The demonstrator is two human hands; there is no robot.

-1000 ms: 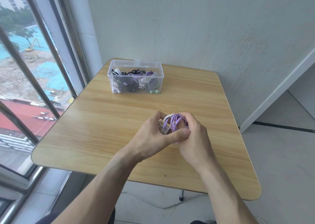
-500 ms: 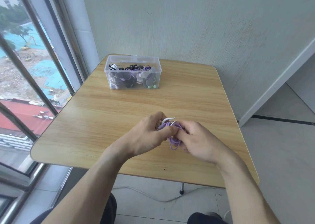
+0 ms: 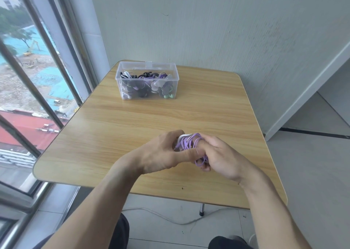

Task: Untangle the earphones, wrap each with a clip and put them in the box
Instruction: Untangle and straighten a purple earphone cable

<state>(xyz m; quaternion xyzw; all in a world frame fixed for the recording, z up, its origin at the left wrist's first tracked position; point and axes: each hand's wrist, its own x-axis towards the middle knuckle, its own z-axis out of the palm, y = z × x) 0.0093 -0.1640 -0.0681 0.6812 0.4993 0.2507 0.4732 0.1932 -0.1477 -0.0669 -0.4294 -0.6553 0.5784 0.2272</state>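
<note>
Since the frame half a second ago, both hands have stayed pressed together over the near middle of the surface (image 3: 132,127), and the purple cable now loops up over the right fingers rather than hanging mostly below them. The left hand (image 3: 161,154) is closed around the bundle of purple earphones (image 3: 189,142), its thumb laid across the front of the coil and touching the right hand (image 3: 221,157). The right hand is also closed on the bundle, with strands wound around its fingers and a small loop of cable showing beneath them. A white clip (image 3: 182,136) peeks out at the top of the bundle, just against the left fingers; how far it grips the cable cannot be told. Well apart from the hands, at the far edge of the surface near the wall, stands the clear plastic box (image 3: 147,67), open at the top and holding several wrapped earphones in white, black, purple and green. A window with metal bars (image 3: 28,82) runs along the left side.
</note>
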